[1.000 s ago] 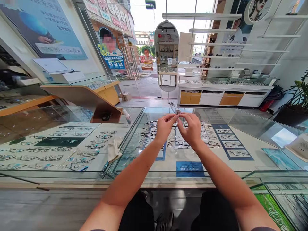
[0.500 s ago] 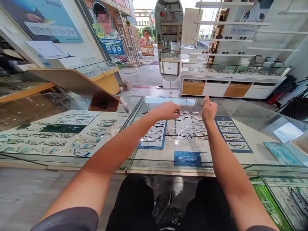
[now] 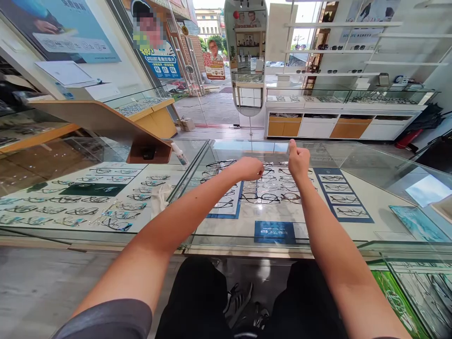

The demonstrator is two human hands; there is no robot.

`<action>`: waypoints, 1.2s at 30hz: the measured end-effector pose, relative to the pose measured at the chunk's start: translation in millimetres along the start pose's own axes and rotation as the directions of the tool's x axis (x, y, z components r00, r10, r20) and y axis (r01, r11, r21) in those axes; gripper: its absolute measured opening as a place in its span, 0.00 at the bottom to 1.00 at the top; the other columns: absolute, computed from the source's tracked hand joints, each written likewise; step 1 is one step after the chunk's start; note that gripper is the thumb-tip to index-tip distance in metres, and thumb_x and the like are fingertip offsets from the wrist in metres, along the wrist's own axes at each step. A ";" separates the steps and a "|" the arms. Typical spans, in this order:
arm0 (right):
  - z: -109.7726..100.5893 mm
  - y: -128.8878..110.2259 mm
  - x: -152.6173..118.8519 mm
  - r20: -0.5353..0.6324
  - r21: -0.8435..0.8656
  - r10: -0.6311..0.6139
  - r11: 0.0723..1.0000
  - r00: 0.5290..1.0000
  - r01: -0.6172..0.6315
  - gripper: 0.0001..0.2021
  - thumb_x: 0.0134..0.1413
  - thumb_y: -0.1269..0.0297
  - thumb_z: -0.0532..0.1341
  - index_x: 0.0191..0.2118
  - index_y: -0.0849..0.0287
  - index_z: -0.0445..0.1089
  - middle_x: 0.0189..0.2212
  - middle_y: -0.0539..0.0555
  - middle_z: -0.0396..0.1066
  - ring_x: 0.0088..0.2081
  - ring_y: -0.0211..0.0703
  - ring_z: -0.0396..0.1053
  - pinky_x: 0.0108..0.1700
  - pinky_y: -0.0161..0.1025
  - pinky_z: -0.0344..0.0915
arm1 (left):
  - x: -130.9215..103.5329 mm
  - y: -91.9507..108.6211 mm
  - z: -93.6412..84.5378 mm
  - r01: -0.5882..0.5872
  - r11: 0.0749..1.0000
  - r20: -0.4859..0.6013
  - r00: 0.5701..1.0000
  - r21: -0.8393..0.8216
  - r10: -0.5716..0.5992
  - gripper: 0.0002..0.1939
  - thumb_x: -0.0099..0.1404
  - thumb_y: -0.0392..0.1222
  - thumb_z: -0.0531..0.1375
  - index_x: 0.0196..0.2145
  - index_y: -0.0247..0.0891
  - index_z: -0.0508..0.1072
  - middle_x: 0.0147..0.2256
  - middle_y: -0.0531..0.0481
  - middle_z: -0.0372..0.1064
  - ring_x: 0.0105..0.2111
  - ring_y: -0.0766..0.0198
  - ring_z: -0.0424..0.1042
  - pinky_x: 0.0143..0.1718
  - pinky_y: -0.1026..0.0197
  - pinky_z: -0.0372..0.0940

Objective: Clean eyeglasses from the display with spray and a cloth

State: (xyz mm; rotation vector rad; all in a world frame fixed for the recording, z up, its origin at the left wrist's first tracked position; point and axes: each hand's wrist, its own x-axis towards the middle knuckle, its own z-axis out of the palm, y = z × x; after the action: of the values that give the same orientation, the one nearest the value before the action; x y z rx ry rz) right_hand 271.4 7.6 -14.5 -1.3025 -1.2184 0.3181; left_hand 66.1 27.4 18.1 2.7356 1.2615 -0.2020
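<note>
Both my hands are closed over the glass display counter (image 3: 226,238). My left hand (image 3: 251,168) is curled in a loose fist, knuckles towards the right. To its right, my right hand (image 3: 299,161) makes a fist with the thumb pointing up. The inside of each fist is hidden, so anything held there does not show. Rows of eyeglasses lie below the hands, among them a dark-rimmed pair (image 3: 260,197) near the front. A blue card (image 3: 274,232) with white print lies closer to me. On the right is a blue tray (image 3: 344,195) with three pairs of glasses.
A white cloth (image 3: 160,198) and a small spray bottle (image 3: 180,154) are on the left. Behind the bottle leans a brown board (image 3: 102,120). An oval mirror (image 3: 246,61) stands beyond the counter, with white shelves (image 3: 342,52) to the right. Another glass case (image 3: 420,278) sits at lower right.
My left hand has dropped slightly and come nearer to me. My right hand has shifted a little to the left. Both stay closed, and the view has tilted slightly.
</note>
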 end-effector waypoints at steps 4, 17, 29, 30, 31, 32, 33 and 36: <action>0.2 -0.6 -0.5 0.017 0.000 -0.005 1.000 1.000 0.005 0.35 0.71 0.37 0.54 0.19 0.52 0.41 0.18 0.46 0.40 0.24 0.37 0.39 0.28 0.43 0.41 | 4.5 -0.6 2.6 0.028 0.998 -0.025 0.999 -0.057 -0.029 0.08 0.57 0.44 0.68 0.35 0.47 0.87 0.35 0.43 0.82 0.43 0.47 0.77 0.48 0.54 0.67; -0.6 -4.1 -1.6 -0.017 0.081 -0.016 0.997 1.000 0.017 0.37 0.67 0.27 0.51 0.20 0.51 0.40 0.18 0.46 0.40 0.23 0.37 0.38 0.27 0.43 0.40 | 7.5 -18.0 -15.6 0.125 0.990 -0.081 0.988 -0.057 -0.130 0.12 0.57 0.40 0.67 0.40 0.42 0.86 0.38 0.40 0.82 0.40 0.48 0.78 0.43 0.55 0.66; -0.1 -15.8 5.0 0.059 0.506 0.170 0.844 0.984 -0.176 0.40 0.59 0.19 0.51 0.19 0.49 0.37 0.16 0.42 0.34 0.18 0.34 0.34 0.21 0.42 0.34 | 22.5 -22.9 1.6 0.126 0.979 -0.113 0.983 -0.159 -0.145 0.08 0.55 0.42 0.68 0.33 0.43 0.86 0.34 0.41 0.82 0.39 0.50 0.78 0.43 0.56 0.66; -0.7 -16.1 4.6 0.058 0.513 0.168 0.841 0.984 -0.174 0.40 0.59 0.20 0.52 0.19 0.49 0.37 0.16 0.42 0.34 0.18 0.34 0.34 0.21 0.42 0.34 | 21.3 -22.4 2.3 0.123 0.977 -0.122 0.982 -0.174 -0.146 0.08 0.55 0.42 0.68 0.33 0.43 0.86 0.33 0.42 0.81 0.39 0.50 0.78 0.42 0.56 0.66; -1.2 -16.4 4.3 0.053 0.522 0.172 0.835 0.984 -0.174 0.40 0.59 0.20 0.52 0.19 0.49 0.38 0.16 0.41 0.34 0.18 0.33 0.34 0.21 0.42 0.34 | 19.4 -22.0 2.3 0.119 0.974 -0.136 0.980 -0.191 -0.146 0.08 0.55 0.43 0.68 0.33 0.43 0.86 0.33 0.42 0.81 0.39 0.50 0.77 0.42 0.56 0.66; -1.6 -16.7 4.1 0.048 0.531 0.180 0.828 0.982 -0.178 0.40 0.59 0.20 0.53 0.19 0.49 0.38 0.15 0.41 0.34 0.17 0.33 0.34 0.21 0.42 0.34 | 16.8 -21.8 1.7 0.112 0.972 -0.152 0.978 -0.209 -0.145 0.08 0.55 0.43 0.68 0.33 0.44 0.86 0.33 0.43 0.81 0.39 0.51 0.77 0.41 0.57 0.65; -1.9 -16.9 3.9 0.046 0.538 0.192 0.822 0.980 -0.186 0.40 0.59 0.21 0.53 0.18 0.49 0.38 0.15 0.41 0.34 0.17 0.33 0.34 0.21 0.42 0.34 | 13.3 -21.8 0.6 0.103 0.968 -0.170 0.975 -0.227 -0.143 0.07 0.55 0.44 0.68 0.33 0.44 0.86 0.33 0.43 0.81 0.38 0.51 0.77 0.40 0.57 0.64; -1.1 -16.3 3.1 0.053 0.553 0.231 0.803 0.972 -0.221 0.40 0.58 0.22 0.56 0.18 0.49 0.39 0.15 0.41 0.34 0.17 0.33 0.35 0.21 0.41 0.33 | -1.8 -22.6 -3.8 0.073 0.957 -0.233 0.962 -0.281 -0.141 0.07 0.57 0.46 0.68 0.33 0.45 0.87 0.34 0.44 0.81 0.37 0.52 0.75 0.37 0.57 0.61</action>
State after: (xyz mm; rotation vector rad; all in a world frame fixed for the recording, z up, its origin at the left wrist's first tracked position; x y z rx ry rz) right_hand 266.5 4.1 1.0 -0.9272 -0.8559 0.7753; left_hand 48.0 41.2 21.0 2.5165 1.3834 0.2968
